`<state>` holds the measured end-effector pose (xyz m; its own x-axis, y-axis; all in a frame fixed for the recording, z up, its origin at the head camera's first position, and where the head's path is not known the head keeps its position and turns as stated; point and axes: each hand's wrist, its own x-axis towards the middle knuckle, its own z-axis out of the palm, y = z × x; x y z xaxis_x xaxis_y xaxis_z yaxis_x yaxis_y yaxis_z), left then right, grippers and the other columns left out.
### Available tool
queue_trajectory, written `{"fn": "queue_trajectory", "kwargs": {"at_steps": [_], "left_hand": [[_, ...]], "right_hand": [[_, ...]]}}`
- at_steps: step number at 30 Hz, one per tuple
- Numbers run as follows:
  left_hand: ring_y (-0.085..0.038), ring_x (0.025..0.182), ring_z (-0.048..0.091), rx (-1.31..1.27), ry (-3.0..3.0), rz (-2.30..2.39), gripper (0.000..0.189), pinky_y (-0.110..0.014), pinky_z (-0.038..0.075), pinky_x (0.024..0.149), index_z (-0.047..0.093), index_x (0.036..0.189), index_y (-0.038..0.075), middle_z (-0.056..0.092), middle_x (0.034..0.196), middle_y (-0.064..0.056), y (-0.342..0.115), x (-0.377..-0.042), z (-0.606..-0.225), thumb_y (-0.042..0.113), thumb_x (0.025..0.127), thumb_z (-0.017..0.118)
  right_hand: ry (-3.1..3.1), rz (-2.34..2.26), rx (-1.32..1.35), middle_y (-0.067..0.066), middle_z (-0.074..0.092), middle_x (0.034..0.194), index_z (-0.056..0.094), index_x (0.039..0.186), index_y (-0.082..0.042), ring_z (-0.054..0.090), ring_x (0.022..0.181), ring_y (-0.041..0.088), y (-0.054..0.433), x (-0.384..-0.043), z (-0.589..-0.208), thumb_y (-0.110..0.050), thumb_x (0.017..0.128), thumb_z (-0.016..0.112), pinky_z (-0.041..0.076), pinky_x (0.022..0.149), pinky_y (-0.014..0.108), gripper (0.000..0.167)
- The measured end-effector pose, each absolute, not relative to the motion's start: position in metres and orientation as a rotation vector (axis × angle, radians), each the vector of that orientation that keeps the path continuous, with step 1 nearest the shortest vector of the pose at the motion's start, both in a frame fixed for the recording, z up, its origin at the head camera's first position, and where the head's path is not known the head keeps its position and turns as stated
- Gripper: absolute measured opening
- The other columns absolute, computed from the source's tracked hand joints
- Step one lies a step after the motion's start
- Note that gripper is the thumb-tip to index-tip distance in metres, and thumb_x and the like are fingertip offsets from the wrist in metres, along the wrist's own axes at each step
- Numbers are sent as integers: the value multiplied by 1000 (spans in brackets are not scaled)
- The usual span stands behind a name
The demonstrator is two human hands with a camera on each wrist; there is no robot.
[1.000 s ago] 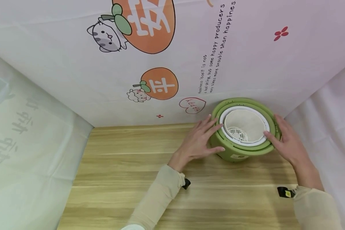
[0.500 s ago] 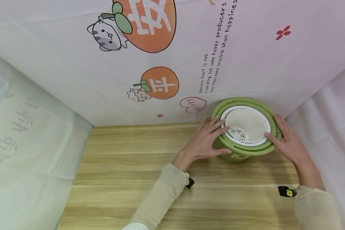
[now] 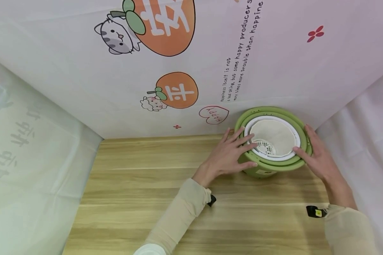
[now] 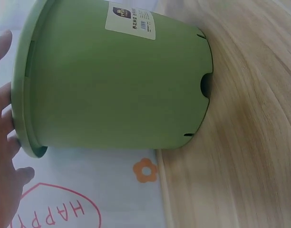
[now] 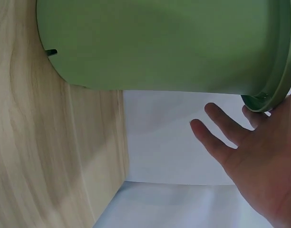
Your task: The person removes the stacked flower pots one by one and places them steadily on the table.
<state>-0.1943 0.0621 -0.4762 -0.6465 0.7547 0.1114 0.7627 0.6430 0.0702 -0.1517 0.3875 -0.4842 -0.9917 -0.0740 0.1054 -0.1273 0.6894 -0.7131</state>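
In the head view a green flowerpot (image 3: 271,109) stands upright at the back right of the wooden table, with a second green rim nested inside it. A white pot (image 3: 296,134) sits within these, and a cream pot (image 3: 274,131) with a perforated bottom is innermost. My left hand (image 3: 225,156) has its fingers spread over the stack's left rim, fingertips at the white edge, thumb along the green outside. On the opposite side my right hand (image 3: 320,156) grips the rim, its thumb over the inner edge. From the right wrist, its other fingers show spread beside the green wall.
The wooden tabletop (image 3: 140,184) extends left and in front of the pots. A white printed cloth wall (image 3: 83,88) rises right behind the stack. Plain white cloth (image 3: 364,134) hangs close beside the right hand. A white label (image 4: 131,21) is on the pot's side.
My left hand has shifted slightly right, its fingertips reaching farther over the white rim. The right hand keeps its place, and the stack stays put.
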Motion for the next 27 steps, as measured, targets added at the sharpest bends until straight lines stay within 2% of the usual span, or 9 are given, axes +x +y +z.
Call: {"fn": "queue_trajectory", "kwargs": {"at_steps": [5, 12, 17, 23, 27], "left_hand": [[-19, 152, -8, -1291, -2810, -177, 73, -54, 0, 122, 30, 155, 39, 10, 165, 13, 67, -196, -476, 78, 93, 26], [-18, 152, -11, -1270, -2865, -207, 74, -58, -2, 120, 31, 154, 42, 7, 164, 16, 73, -198, -475, 80, 90, 26], [-20, 151, -12, -1261, -2885, -201, 78, -58, 3, 121, 33, 153, 42, 8, 165, 14, 76, -198, -474, 83, 88, 26], [-23, 151, -13, -1246, -2921, -178, 79, -60, -1, 120, 36, 152, 42, 9, 165, 13, 82, -199, -470, 85, 86, 26], [-27, 151, -13, -1230, -2967, -174, 81, -61, -2, 119, 36, 151, 43, 11, 165, 13, 88, -200, -468, 87, 85, 24]], "right_hand": [[-2839, 1243, 126, 13, -4, 165, -3, 159, -22, -5, 150, 36, 386, -151, -485, -27, 98, 59, -4, 119, 61, 88], [-2849, 1367, 91, 6, -8, 165, -10, 156, -36, -9, 149, 32, 386, -150, -483, -29, 96, 60, -7, 116, 65, 93], [-2845, 1393, 92, 6, -8, 165, -11, 156, -37, -9, 149, 31, 386, -151, -485, -28, 95, 62, -7, 116, 64, 95], [-2829, 1427, 54, 6, -8, 165, -10, 156, -39, -9, 148, 29, 384, -151, -483, -28, 96, 61, -7, 115, 66, 93], [-2837, 1427, 27, 8, -7, 164, -10, 156, -40, -9, 148, 34, 384, -150, -482, -30, 96, 61, -6, 114, 69, 93]]}}
